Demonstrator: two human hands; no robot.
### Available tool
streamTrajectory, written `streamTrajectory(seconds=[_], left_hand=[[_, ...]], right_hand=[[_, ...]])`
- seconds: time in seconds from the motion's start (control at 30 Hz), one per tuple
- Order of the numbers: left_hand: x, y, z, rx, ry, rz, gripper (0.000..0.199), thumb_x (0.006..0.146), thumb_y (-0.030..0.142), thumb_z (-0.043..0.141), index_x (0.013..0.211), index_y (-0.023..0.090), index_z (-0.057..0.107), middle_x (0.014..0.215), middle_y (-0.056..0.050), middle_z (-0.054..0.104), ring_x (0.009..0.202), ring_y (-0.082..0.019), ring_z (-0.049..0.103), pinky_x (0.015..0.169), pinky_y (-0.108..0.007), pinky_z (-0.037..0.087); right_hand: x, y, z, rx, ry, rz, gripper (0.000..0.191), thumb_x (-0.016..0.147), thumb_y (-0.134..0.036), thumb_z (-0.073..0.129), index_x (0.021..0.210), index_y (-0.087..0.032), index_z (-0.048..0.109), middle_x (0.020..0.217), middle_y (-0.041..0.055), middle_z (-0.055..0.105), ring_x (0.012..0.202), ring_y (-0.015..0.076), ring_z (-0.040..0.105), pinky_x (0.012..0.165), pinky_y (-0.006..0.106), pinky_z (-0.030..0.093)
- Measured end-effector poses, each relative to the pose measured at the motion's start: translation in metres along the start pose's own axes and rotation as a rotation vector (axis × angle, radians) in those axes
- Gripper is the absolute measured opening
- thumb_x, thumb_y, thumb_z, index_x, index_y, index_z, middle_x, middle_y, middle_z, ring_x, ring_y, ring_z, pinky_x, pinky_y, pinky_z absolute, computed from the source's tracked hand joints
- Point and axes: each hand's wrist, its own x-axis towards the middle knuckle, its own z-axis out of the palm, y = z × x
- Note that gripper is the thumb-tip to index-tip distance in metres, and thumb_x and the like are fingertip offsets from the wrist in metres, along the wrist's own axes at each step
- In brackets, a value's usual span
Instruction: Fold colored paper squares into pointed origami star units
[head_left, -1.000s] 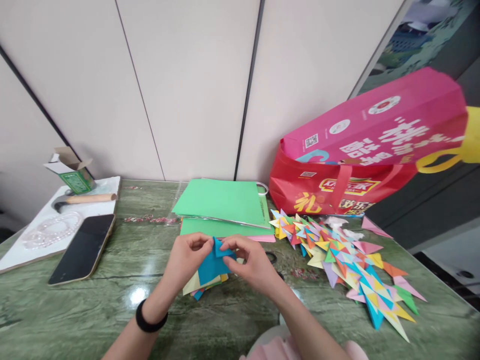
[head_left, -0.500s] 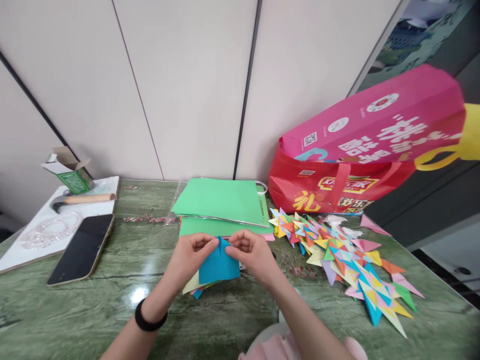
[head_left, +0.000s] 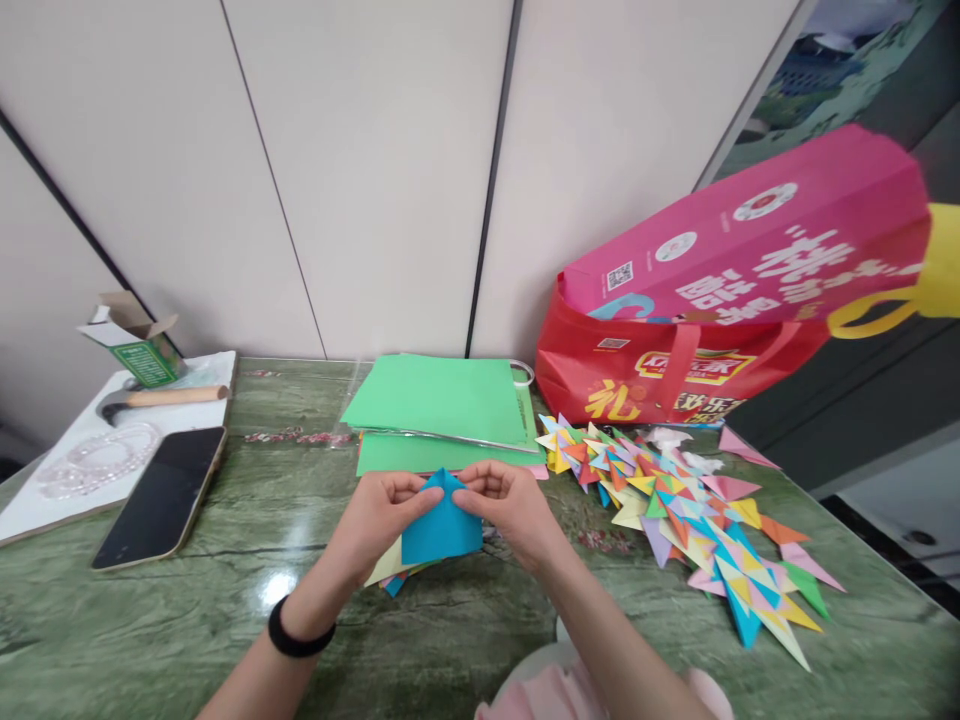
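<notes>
Between my two hands is a piece of blue paper [head_left: 441, 532], its top folded to a point and its lower edge straight. My left hand [head_left: 394, 515] pinches it near the upper left, thumb on the front and fingers curled behind. On the upper right side, my right hand [head_left: 510, 510] grips it the same way. Under the blue paper, some loose coloured paper [head_left: 384, 566], cream, blue and red, sticks out on the table. Just beyond my hands lies a stack of green paper [head_left: 442, 400], partly in a clear sleeve.
Many folded paper triangles [head_left: 675, 500] lie to the right, before a red bag [head_left: 600, 365] and a pink bag [head_left: 750, 240]. On the left are a phone [head_left: 161, 498], a wooden-handled tool [head_left: 180, 396], a clear bead string [head_left: 105, 460] and a small green box [head_left: 142, 355] on a white board [head_left: 30, 510].
The top of the blue paper has come together into a neater point, and the slit seen there before no longer shows. Both thumbs have shifted slightly on it.
</notes>
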Motion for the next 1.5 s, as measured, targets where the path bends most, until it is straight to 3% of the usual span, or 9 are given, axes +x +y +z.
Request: streamTrajectory(seconds=[0.37,0.57,0.83,1.1,1.33,1.5], left_hand=[[-0.0015,-0.0012,0.0008,-0.013,-0.031,0.009,0.025,0.058,0.034,0.073,0.065,0.012,0.064,0.061,-0.004,0.067,0.055,-0.014,0.056,0.051,-0.023,0.044],[-0.0019,-0.0026,0.0023,0.063,-0.013,0.015,0.022,0.057,0.032,0.071,0.059,0.012,0.062,0.052,0.000,0.060,0.047,-0.011,0.050,0.045,-0.020,0.037],[-0.0023,-0.0037,0.0023,0.128,-0.105,-0.011,0.018,0.058,0.029,0.067,0.056,0.013,0.060,0.048,0.002,0.057,0.044,-0.009,0.045,0.044,-0.019,0.032],[-0.0019,-0.0045,0.0041,0.176,-0.124,0.018,0.019,0.060,0.030,0.065,0.057,0.013,0.056,0.049,0.004,0.051,0.045,-0.008,0.040,0.044,-0.019,0.028],[-0.0024,-0.0038,0.0062,0.141,-0.083,0.017,0.023,0.059,0.033,0.067,0.055,0.014,0.054,0.047,0.005,0.051,0.044,-0.008,0.040,0.043,-0.019,0.029],[-0.0032,-0.0034,0.0075,0.111,-0.095,0.008,0.025,0.059,0.036,0.069,0.060,0.013,0.058,0.050,0.004,0.054,0.046,-0.009,0.044,0.045,-0.019,0.031]], right_hand=[[0.0003,0.0037,-0.0013,-0.025,-0.021,-0.018,0.034,0.047,-0.029,0.081,0.072,-0.014,0.065,0.061,0.0008,0.065,0.053,0.0106,0.055,0.052,0.022,0.043],[-0.0001,0.0059,-0.0010,-0.093,-0.109,-0.068,0.028,0.057,-0.032,0.076,0.077,-0.015,0.066,0.067,0.0010,0.067,0.059,0.0122,0.057,0.057,0.023,0.044],[0.0006,0.0056,-0.0013,-0.142,-0.110,-0.098,0.025,0.063,-0.039,0.070,0.073,-0.016,0.068,0.069,0.0013,0.067,0.063,0.0140,0.058,0.060,0.025,0.043],[0.0009,0.0064,-0.0005,-0.146,-0.077,-0.100,0.022,0.063,-0.037,0.070,0.066,-0.015,0.064,0.062,-0.0004,0.063,0.056,0.0115,0.052,0.056,0.023,0.040],[-0.0006,0.0061,0.0028,-0.358,0.021,-0.248,0.017,0.070,-0.032,0.062,0.068,-0.016,0.063,0.065,0.0024,0.063,0.059,0.0141,0.053,0.055,0.024,0.040],[-0.0024,0.0051,0.0042,-0.359,0.041,-0.286,0.012,0.072,-0.029,0.061,0.070,-0.017,0.059,0.065,0.0012,0.060,0.058,0.0136,0.052,0.053,0.024,0.041]])
